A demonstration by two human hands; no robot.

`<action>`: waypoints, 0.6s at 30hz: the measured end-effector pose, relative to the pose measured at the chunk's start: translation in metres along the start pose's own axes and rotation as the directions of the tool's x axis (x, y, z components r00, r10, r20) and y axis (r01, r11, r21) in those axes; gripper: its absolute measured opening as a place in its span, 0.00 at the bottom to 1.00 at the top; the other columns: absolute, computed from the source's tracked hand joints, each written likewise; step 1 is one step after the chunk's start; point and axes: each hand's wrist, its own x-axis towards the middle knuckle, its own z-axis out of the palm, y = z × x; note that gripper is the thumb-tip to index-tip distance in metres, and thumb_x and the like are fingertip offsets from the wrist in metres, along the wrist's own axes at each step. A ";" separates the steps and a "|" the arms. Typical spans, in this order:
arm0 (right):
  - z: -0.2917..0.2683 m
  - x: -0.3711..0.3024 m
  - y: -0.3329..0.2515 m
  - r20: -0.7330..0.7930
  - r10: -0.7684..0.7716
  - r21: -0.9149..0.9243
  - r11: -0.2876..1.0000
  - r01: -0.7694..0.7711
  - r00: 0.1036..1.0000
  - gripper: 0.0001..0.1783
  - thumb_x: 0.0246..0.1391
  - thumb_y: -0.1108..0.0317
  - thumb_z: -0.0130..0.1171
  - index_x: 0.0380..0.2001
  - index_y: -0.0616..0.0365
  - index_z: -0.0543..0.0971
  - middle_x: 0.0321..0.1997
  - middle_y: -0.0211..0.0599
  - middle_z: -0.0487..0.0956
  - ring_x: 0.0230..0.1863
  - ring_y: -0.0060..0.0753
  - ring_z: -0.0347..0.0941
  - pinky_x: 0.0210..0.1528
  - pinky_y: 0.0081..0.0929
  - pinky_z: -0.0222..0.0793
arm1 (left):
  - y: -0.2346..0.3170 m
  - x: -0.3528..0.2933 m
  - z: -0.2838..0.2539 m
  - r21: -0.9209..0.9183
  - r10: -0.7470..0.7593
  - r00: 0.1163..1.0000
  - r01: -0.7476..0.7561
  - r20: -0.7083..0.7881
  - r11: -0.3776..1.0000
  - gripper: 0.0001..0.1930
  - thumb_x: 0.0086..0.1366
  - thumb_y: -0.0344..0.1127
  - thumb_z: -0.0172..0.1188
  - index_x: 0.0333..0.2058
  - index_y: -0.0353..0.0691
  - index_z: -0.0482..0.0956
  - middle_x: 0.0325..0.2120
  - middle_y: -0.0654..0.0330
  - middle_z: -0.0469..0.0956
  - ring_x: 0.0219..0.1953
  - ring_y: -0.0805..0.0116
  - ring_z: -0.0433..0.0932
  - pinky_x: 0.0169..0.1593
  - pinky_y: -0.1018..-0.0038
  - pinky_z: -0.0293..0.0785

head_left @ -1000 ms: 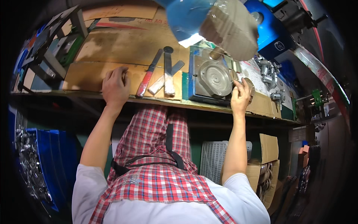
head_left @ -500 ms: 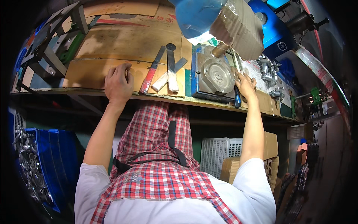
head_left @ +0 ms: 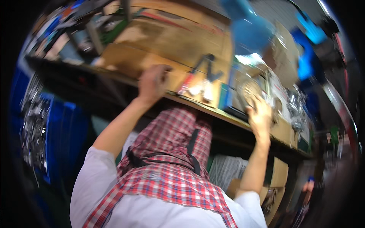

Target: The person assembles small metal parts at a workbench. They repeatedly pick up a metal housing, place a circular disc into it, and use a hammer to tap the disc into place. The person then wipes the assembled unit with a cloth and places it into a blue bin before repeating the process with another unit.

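Workbench (head_left: pixel 213 110) topped with cardboard (head_left: pixel 178 41); view blurred. Left, below: blue bin (head_left: pixel 62 133), jumbled metal parts (head_left: pixel 34 133) inside. Under bench: white basket (head_left: pixel 226 167), contents unclear; beside it open carton (head_left: pixel 280 173) with rounded pieces (head_left: pixel 269 199). Left hand (head_left: pixel 153 81) loose, fingers half-curled at cardboard edge. Right hand (head_left: pixel 261 114) touching disc (head_left: pixel 249 88) over blue-edged fixture (head_left: pixel 229 97); whether gripped, cannot tell.

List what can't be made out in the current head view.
All in the head view:
Right hand: motion blur hides whether its fingers grip or merely touch the round disc.
Left hand: blur and the hand's own back hide its fingertips.
Blue shade: top cut off by the upper edge.
Metal parts, far left: blur hides individual shapes.
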 end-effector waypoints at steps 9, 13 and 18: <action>0.032 0.016 0.029 -0.021 0.009 0.126 0.992 -0.007 1.000 0.29 0.71 0.49 0.33 0.64 0.51 0.69 0.69 0.49 0.65 0.70 0.53 0.58 0.71 0.44 0.48 | -0.119 -0.033 -0.168 0.255 0.020 0.910 0.095 -0.415 0.962 0.12 0.58 0.19 0.54 0.41 0.37 0.78 0.37 0.54 0.78 0.39 0.56 0.78 0.42 0.70 0.75; 0.039 0.013 0.029 0.095 0.008 0.081 0.997 -0.016 0.995 0.35 0.69 0.42 0.30 0.65 0.55 0.68 0.69 0.48 0.64 0.70 0.52 0.57 0.71 0.46 0.47 | -0.197 -0.082 -0.293 0.600 0.068 0.792 0.401 -0.607 0.692 0.16 0.53 0.23 0.56 0.42 0.44 0.78 0.42 0.57 0.78 0.48 0.56 0.75 0.56 0.63 0.66; 0.043 0.014 0.027 0.086 -0.039 -0.013 0.999 0.040 0.996 0.39 0.67 0.38 0.30 0.67 0.56 0.65 0.70 0.51 0.63 0.71 0.54 0.55 0.72 0.47 0.46 | -0.284 -0.157 -0.421 0.667 -0.049 0.673 0.738 -0.738 0.100 0.30 0.57 0.44 0.65 0.57 0.46 0.66 0.58 0.53 0.63 0.59 0.49 0.64 0.63 0.56 0.59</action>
